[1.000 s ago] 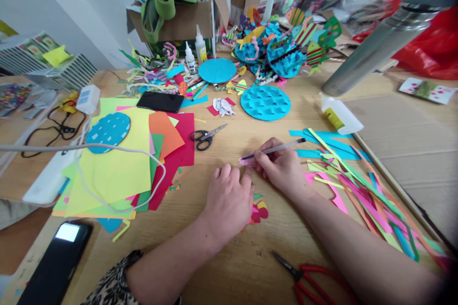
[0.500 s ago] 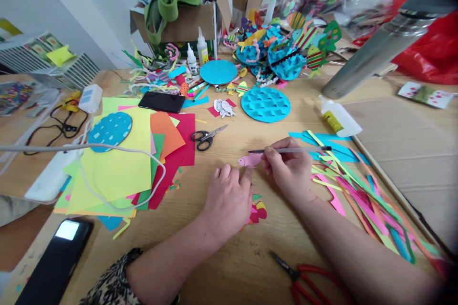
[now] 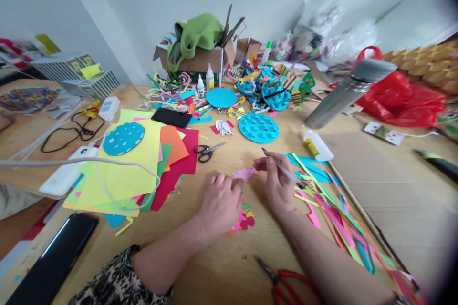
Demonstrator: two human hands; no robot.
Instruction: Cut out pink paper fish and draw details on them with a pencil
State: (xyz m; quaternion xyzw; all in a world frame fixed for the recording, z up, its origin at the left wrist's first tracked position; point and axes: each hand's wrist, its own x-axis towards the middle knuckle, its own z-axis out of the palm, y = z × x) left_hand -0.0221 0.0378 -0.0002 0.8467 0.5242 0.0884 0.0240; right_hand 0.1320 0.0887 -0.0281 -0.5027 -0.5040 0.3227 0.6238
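Note:
A small pink paper fish (image 3: 245, 173) with a drawn eye lies on the wooden table between my hands. My left hand (image 3: 222, 202) rests palm down just below it, fingers lying on the table and the index finger at the fish's lower edge. Held in my right hand (image 3: 279, 186) is a slim grey pen (image 3: 285, 169), its dark tip raised up and left, off the paper. The right fingertips are just beside the fish's tail. Small coloured paper scraps (image 3: 247, 219) lie beside my left wrist.
Red-handled scissors (image 3: 284, 280) lie at the front, black scissors (image 3: 207, 151) beyond my hands. Coloured strips (image 3: 343, 214) and a glue bottle (image 3: 317, 144) are on the right. Coloured sheets (image 3: 125, 176), a white cable and a phone (image 3: 53, 257) are left. A steel flask (image 3: 336, 95) stands behind.
My right hand has drawn back from the fish, and the pen has swung from nearly level to a slant with its tip up. The fish's tail now shows. The camera view has tilted up.

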